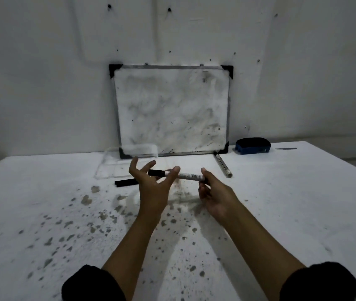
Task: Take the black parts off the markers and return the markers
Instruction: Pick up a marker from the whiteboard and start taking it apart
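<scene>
My right hand [210,193] pinches white cylindrical marker [189,176]; left hand [151,180] fingers spread, loosely touching its black plastic cap [156,173]. Risk: cap slips, drops beside smudged whiteboard [172,109].

Right hand [212,193] grips marker [189,176] over stained counter [292,203], left hand [151,181] spread at black cap [156,173], second marker [223,165] far right, whiteboard [172,109] behind.
</scene>
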